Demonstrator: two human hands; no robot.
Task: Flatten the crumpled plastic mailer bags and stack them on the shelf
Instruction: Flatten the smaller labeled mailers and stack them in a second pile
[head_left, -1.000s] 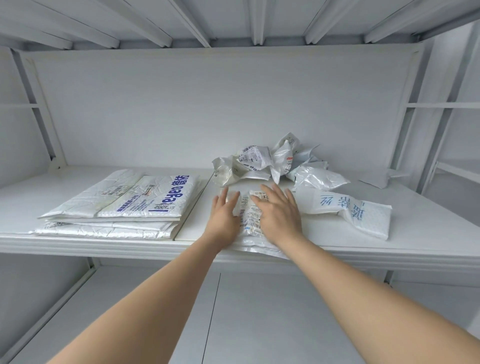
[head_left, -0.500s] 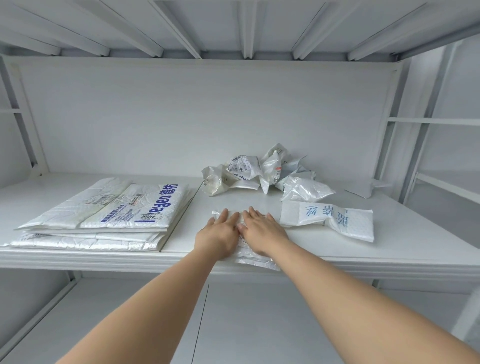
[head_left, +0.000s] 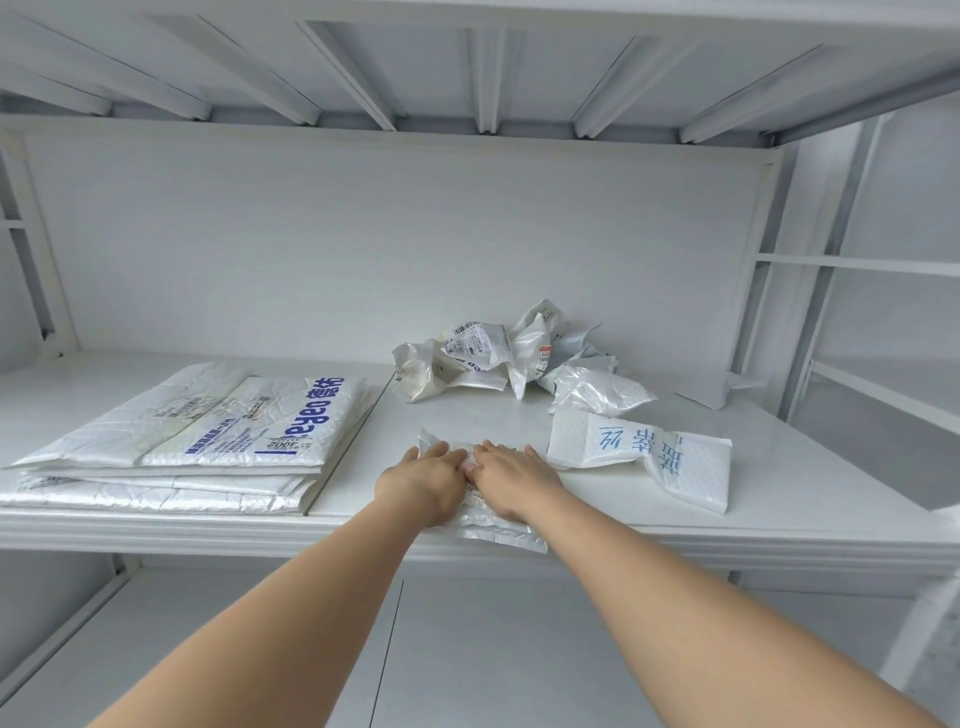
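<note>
A white mailer bag (head_left: 496, 530) lies at the front edge of the white shelf (head_left: 779, 535), its near end hanging slightly over. My left hand (head_left: 423, 480) and my right hand (head_left: 511, 480) lie flat on it side by side, fingers pointing away and nearly touching. On the left of the shelf sits a stack of flattened mailer bags (head_left: 192, 447), the top one with blue lettering. Behind my hands is a heap of crumpled bags (head_left: 498, 358). A bubble mailer with blue writing (head_left: 644, 460) rests just right of my right hand.
The shelf has a white back wall and metal uprights (head_left: 810, 291) at the right. A folded white piece (head_left: 719, 392) lies at the far right rear. A lower shelf (head_left: 467, 649) runs below my forearms, and a ribbed shelf underside is overhead.
Both hands have slid together and toward me over the bag, fingers now closer. The camera has tilted up, so the shelf sits lower in view.
</note>
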